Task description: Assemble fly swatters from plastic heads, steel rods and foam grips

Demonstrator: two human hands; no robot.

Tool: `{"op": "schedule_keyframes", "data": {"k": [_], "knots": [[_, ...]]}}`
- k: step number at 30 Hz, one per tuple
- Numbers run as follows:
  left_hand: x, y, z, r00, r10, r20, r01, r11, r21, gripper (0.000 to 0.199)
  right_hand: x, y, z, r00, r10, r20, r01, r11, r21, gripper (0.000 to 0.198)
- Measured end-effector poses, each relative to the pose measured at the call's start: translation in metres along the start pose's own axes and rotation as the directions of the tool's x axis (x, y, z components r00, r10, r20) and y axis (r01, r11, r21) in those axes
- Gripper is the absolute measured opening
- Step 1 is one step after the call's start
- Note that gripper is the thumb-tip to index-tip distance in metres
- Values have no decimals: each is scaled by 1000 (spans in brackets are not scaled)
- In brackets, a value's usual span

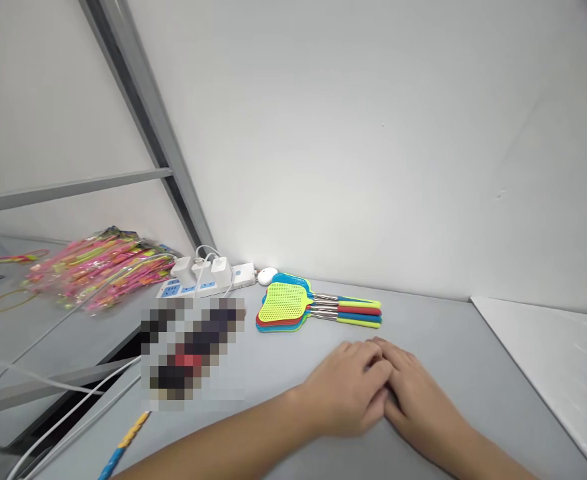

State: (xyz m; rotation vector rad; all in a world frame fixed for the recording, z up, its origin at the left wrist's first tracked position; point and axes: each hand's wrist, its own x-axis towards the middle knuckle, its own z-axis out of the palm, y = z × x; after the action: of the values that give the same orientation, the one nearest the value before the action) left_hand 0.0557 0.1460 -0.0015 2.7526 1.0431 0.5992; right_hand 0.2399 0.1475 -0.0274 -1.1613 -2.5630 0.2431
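Note:
My left hand (349, 390) rests on the grey table with its fingers curled in. Against it lies my right hand (416, 403), its fingers bent and partly tucked by the left one's fingertips. The two hands touch each other, and nothing shows in either of them. Just beyond them is a stack of fly swatters (283, 303) in yellow-green, red and blue. Their mesh heads point left, and their metal rods and coloured handles point right toward the space above my hands.
A power strip (206, 289) with white chargers and a round white object (267, 276) sit by the wall. Bagged pink and yellow items (108, 267) lie at left, past a metal frame (146, 113). White cables (76, 407) cross there. A blurred patch (193, 353) hides something. A white sheet (548, 360) lies right.

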Motion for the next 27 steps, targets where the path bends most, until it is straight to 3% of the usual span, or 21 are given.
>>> {"op": "schedule_keyframes", "data": {"k": [4, 8, 12, 17, 21, 27], "knots": [[2, -3, 3, 990, -139, 39, 143, 979, -147, 32, 0, 6, -3, 996, 2, 89, -1, 1000, -9, 54], [8, -20, -5, 969, -239, 63, 245, 962, -121, 37, -3, 8, -6, 982, 41, 184, -40, 999, -6, 62], [3, -22, -8, 974, -210, 82, 216, 973, -74, 37, -7, 8, -8, 972, 26, 234, -26, 1000, 0, 74], [-5, -21, -13, 979, -156, 130, 165, 984, -62, 47, -6, 6, -13, 966, 32, 256, -37, 999, 15, 73], [-7, -22, -16, 981, -169, 99, 178, 980, -84, 47, -5, 5, -19, 964, 17, 265, -28, 999, 38, 74], [-7, -23, -14, 984, -152, 96, 159, 984, -80, 51, -6, 7, -25, 938, -143, 316, 121, 989, 88, 85]]}}
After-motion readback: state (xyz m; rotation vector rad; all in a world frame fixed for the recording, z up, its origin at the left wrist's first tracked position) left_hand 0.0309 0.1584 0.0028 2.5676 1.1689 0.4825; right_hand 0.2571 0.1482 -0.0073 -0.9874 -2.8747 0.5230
